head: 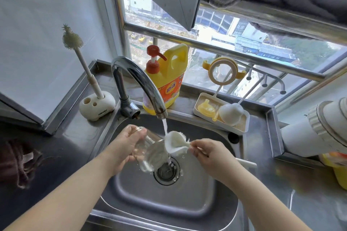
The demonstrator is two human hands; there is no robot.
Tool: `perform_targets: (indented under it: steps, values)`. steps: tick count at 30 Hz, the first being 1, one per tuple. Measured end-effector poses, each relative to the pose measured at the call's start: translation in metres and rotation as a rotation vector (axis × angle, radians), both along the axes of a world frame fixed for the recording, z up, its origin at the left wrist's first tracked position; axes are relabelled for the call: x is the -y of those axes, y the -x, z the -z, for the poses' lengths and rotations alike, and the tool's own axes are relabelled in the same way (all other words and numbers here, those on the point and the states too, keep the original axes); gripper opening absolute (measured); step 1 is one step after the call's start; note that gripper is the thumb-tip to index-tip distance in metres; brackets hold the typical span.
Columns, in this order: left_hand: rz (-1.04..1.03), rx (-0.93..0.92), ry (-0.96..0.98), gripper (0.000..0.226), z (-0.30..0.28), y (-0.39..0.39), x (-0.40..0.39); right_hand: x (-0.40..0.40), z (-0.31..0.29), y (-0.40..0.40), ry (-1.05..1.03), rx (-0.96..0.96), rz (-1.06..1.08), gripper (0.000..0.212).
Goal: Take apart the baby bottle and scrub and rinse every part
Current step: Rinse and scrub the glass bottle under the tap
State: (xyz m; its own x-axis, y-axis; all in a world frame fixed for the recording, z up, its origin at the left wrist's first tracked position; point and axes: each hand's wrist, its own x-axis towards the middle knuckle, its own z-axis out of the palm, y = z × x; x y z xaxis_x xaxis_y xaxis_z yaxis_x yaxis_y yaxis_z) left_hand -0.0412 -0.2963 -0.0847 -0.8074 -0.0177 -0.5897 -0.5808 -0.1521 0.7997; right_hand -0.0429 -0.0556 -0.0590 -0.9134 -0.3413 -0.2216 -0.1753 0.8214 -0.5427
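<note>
Bottle body (150, 151), clear and stripped of its parts, is lying tilted over the drain in the middle of the frame, mouth toward the upper left. Our left hand (129, 142) is wrapping it near the neck, fingers curled round. Our right hand (205, 153) is pinching the edge of a white brush head (175, 141), folded under the tap stream (165, 125) just right of the bottle; its handle (246, 163) is sticking out behind that hand.

Handling, as we are judging it: the bottle is looking light and rigid, wet and therefore slippery; whether glass or plastic we cannot tell. Taking hold around the neck or the mid-wall with a full wrap seems safest, keeping it low over the sink (169, 208). The brush head is soft and is folding readily.

Count: one bottle body; one yellow teat (204, 108) and one white cap (231, 113) sitting in one tray (242, 127) at centre right; one handled collar ring (223, 71) propped above it; one detergent jug (167, 78); one silicone brush (72, 38) standing in its holder on the worktop at upper left.
</note>
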Motion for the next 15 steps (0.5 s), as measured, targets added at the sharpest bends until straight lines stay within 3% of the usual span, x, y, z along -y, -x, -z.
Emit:
perform_targets:
  steps: [3,6,10,15]
  values:
    - [-0.028,0.011,-0.043,0.013,-0.002,0.002,0.001,0.011,0.002,-0.002,0.079,-0.026,-0.030,0.020]
    - [-0.027,0.001,-0.067,0.014,-0.003,0.003,0.002,0.011,0.009,-0.010,0.014,-0.064,-0.131,0.021]
    - [-0.038,0.003,-0.079,0.014,-0.002,0.006,-0.001,0.005,0.010,-0.005,0.009,-0.138,-0.018,0.034]
    - [-0.066,0.020,-0.051,0.014,0.000,0.011,-0.002,0.012,0.009,-0.004,-0.043,-0.131,-0.141,0.032]
